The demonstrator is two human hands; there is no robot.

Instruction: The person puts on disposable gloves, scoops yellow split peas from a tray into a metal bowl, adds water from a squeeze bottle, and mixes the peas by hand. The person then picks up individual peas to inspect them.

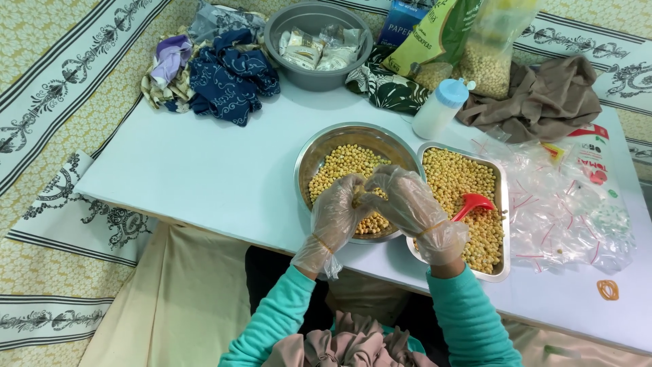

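Observation:
Both my hands wear clear plastic gloves and meet over a round steel bowl (319,146) filled with yellow chickpeas (343,163). My left hand (336,211) and my right hand (411,207) pinch a few chickpeas together between the fingertips, just above the bowl. To the right stands a rectangular steel tray (502,204) heaped with more chickpeas (458,177), with a red scoop (473,202) lying in it, close to my right wrist.
A pile of small clear zip bags (557,204) lies right of the tray, an orange rubber band (608,290) near the front edge. At the back are a grey bowl (318,76) of packets, a white bottle (440,109), chickpea bags (485,61) and crumpled cloths (227,75).

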